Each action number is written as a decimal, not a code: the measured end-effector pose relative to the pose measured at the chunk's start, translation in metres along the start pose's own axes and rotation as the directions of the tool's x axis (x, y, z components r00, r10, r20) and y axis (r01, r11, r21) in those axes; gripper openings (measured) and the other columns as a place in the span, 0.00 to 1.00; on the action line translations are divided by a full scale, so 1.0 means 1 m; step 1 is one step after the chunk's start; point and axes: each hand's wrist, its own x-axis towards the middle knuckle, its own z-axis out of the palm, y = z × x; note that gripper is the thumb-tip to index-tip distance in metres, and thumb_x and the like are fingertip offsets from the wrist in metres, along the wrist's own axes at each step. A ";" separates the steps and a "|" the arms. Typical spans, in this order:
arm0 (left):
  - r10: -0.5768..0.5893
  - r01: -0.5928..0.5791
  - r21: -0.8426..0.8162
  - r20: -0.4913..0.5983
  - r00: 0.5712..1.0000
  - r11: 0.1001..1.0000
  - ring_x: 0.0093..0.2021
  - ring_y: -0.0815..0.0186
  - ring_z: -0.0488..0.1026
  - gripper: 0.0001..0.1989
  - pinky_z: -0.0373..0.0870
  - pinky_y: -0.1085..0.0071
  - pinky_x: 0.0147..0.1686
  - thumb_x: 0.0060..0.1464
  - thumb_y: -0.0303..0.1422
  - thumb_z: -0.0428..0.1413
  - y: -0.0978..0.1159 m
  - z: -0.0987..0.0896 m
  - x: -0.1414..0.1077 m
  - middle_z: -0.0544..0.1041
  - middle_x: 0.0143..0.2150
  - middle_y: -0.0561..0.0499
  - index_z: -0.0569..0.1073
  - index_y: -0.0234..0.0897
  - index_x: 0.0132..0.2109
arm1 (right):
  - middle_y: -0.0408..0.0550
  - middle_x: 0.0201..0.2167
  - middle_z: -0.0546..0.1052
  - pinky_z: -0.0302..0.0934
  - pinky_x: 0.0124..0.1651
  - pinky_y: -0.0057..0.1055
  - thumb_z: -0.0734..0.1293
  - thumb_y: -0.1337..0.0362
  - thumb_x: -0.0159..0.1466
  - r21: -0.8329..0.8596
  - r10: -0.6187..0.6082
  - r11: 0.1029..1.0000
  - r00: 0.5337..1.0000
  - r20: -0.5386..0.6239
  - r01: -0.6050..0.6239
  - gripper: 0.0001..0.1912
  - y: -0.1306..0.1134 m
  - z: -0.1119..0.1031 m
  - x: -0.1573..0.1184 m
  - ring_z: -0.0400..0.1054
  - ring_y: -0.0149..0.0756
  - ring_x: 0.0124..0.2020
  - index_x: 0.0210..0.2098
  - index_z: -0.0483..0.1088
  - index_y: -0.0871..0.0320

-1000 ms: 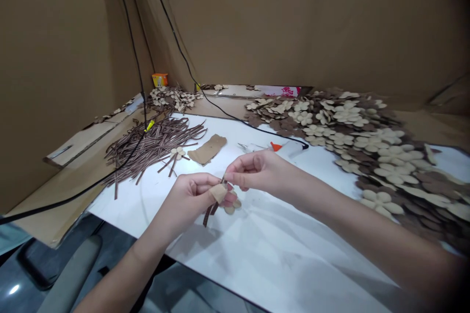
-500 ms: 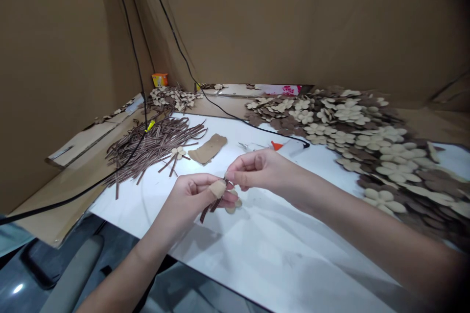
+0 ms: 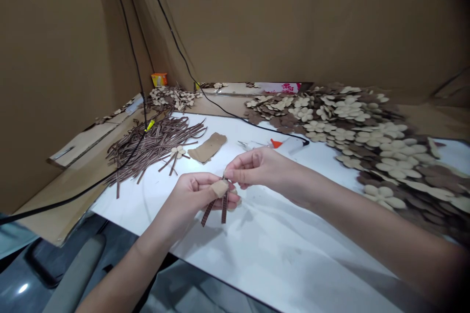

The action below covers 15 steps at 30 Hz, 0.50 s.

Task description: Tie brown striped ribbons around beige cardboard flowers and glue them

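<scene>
My left hand (image 3: 198, 194), with a tan wrap on its thumb, pinches a short brown ribbon (image 3: 224, 207) whose two tails hang down below the fingers. My right hand (image 3: 253, 170) is closed at the ribbon's upper end, thumb and forefinger pressed together just above my left thumb. Pale petal-like bits show behind my left fingertips, mostly hidden. Beyond my hands lies a piece of tan card (image 3: 208, 148). To its left a cream flower with ribbon tails (image 3: 177, 152) rests beside a heap of brown ribbons (image 3: 147, 149).
Cream and brown felt flowers (image 3: 398, 161) are heaped along the right. A clear tool with an orange part (image 3: 276, 143) lies behind my right hand. A black cable (image 3: 183, 58) crosses the white board (image 3: 293, 254). An orange box (image 3: 159, 79) stands at the back left.
The ribbon tails have spread apart and hang more plainly below my left hand. The pale pieces behind the fingers show less. Both hands have barely shifted.
</scene>
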 end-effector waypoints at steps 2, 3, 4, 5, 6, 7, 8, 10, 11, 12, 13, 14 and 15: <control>-0.005 0.005 -0.002 -0.002 1.000 1.000 0.30 0.70 0.76 0.09 0.69 0.81 0.30 0.50 0.36 0.60 0.000 0.001 0.000 0.80 0.29 0.48 0.77 0.32 0.31 | 0.43 0.20 0.74 0.57 0.30 0.25 0.75 0.61 0.45 -0.002 0.011 1.000 1.000 0.006 -0.011 0.11 -0.001 0.000 0.000 0.62 0.26 0.24 0.25 0.76 0.62; -0.004 0.004 0.001 -0.005 1.000 1.000 0.30 0.70 0.76 0.09 0.69 0.81 0.29 0.50 0.36 0.60 0.000 0.001 0.000 0.80 0.29 0.48 0.77 0.32 0.31 | 0.43 0.20 0.74 0.58 0.30 0.25 0.75 0.61 0.46 0.000 0.012 1.000 1.000 0.010 -0.012 0.11 -0.001 -0.001 0.000 0.62 0.26 0.24 0.25 0.76 0.62; -0.002 0.002 0.006 -0.007 1.000 1.000 0.29 0.70 0.76 0.10 0.69 0.81 0.29 0.50 0.36 0.60 0.000 0.001 0.000 0.80 0.29 0.48 0.77 0.32 0.31 | 0.43 0.20 0.74 0.58 0.30 0.25 0.75 0.61 0.46 0.003 0.009 1.000 1.000 0.014 -0.009 0.11 -0.001 -0.001 0.000 0.63 0.26 0.24 0.25 0.75 0.62; 0.001 -0.001 0.012 -0.009 1.000 1.000 0.29 0.71 0.76 0.10 0.68 0.82 0.28 0.50 0.36 0.60 -0.001 0.001 0.000 0.80 0.29 0.48 0.77 0.33 0.31 | 0.42 0.20 0.74 0.57 0.30 0.24 0.75 0.61 0.46 0.007 0.003 1.000 1.000 0.015 -0.003 0.10 -0.002 -0.001 0.000 0.62 0.25 0.24 0.25 0.75 0.62; 0.007 -0.006 0.018 -0.011 1.000 1.000 0.29 0.71 0.76 0.10 0.68 0.82 0.27 0.50 0.37 0.60 -0.001 0.002 0.000 0.80 0.29 0.48 0.77 0.33 0.31 | 0.41 0.20 0.74 0.57 0.29 0.24 0.75 0.61 0.46 0.012 -0.004 1.000 1.000 0.015 0.004 0.10 -0.002 -0.001 0.000 0.62 0.25 0.23 0.25 0.75 0.61; 0.014 -0.014 0.027 -0.013 1.000 1.000 0.29 0.70 0.76 0.10 0.68 0.81 0.28 0.50 0.37 0.60 -0.001 0.002 0.000 0.80 0.29 0.48 0.77 0.32 0.32 | 0.41 0.19 0.74 0.57 0.29 0.24 0.75 0.61 0.46 0.014 -0.008 1.000 1.000 0.015 0.008 0.10 -0.002 -0.001 0.000 0.61 0.24 0.23 0.24 0.75 0.61; 0.025 -0.025 0.038 -0.013 1.000 0.999 0.30 0.69 0.76 0.10 0.69 0.80 0.29 0.50 0.37 0.60 -0.001 0.002 0.000 0.80 0.29 0.47 0.77 0.32 0.32 | 0.41 0.19 0.74 0.57 0.29 0.24 0.75 0.61 0.46 0.013 -0.010 1.000 1.000 0.017 0.010 0.10 -0.002 -0.001 -0.001 0.61 0.24 0.23 0.25 0.75 0.61; 0.046 -0.046 0.064 -0.001 0.999 0.997 0.32 0.67 0.77 0.11 0.71 0.76 0.33 0.51 0.38 0.59 -0.001 0.001 0.000 0.80 0.31 0.45 0.77 0.32 0.34 | 0.41 0.19 0.74 0.57 0.30 0.24 0.75 0.61 0.46 0.003 -0.010 1.000 1.000 0.021 0.009 0.11 -0.002 -0.001 -0.001 0.62 0.25 0.24 0.25 0.75 0.61; 0.052 -0.053 0.071 0.013 0.999 0.996 0.33 0.65 0.77 0.12 0.71 0.74 0.35 0.52 0.38 0.58 -0.001 0.001 0.000 0.80 0.32 0.44 0.77 0.31 0.34 | 0.41 0.19 0.74 0.58 0.31 0.24 0.75 0.60 0.46 -0.001 -0.009 1.000 1.000 0.021 0.009 0.11 -0.002 -0.002 -0.001 0.63 0.26 0.25 0.25 0.75 0.61; 0.053 -0.055 0.072 0.025 0.998 0.996 0.34 0.63 0.77 0.13 0.71 0.73 0.35 0.53 0.39 0.57 0.000 0.001 0.000 0.80 0.33 0.43 0.77 0.31 0.35 | 0.41 0.19 0.74 0.58 0.31 0.24 0.75 0.60 0.46 -0.006 -0.010 1.000 1.000 0.019 0.010 0.11 -0.002 -0.002 -0.001 0.63 0.26 0.25 0.25 0.75 0.61; 0.052 -0.054 0.071 0.033 0.998 0.996 0.35 0.62 0.77 0.14 0.71 0.73 0.35 0.54 0.39 0.56 0.000 0.000 0.000 0.80 0.34 0.42 0.76 0.30 0.35 | 0.41 0.19 0.73 0.57 0.30 0.24 0.75 0.60 0.45 -0.010 -0.011 1.000 1.000 0.014 0.012 0.11 -0.002 -0.002 -0.001 0.62 0.26 0.25 0.24 0.75 0.61; 0.049 -0.051 0.068 0.034 0.998 0.996 0.35 0.61 0.77 0.15 0.70 0.73 0.34 0.54 0.40 0.55 0.001 0.000 -0.001 0.80 0.34 0.41 0.76 0.30 0.35 | 0.41 0.19 0.73 0.57 0.29 0.24 0.76 0.60 0.45 -0.013 -0.014 1.000 1.000 0.009 0.015 0.12 -0.002 -0.002 -0.001 0.62 0.26 0.24 0.24 0.75 0.61; 0.044 -0.046 0.064 0.030 0.999 0.997 0.35 0.61 0.77 0.15 0.70 0.73 0.34 0.54 0.40 0.55 0.002 0.000 -0.001 0.80 0.34 0.41 0.76 0.30 0.34 | 0.42 0.20 0.73 0.57 0.29 0.24 0.76 0.60 0.45 -0.017 -0.017 1.000 1.000 0.006 0.017 0.12 -0.002 -0.002 -0.001 0.62 0.25 0.24 0.24 0.75 0.62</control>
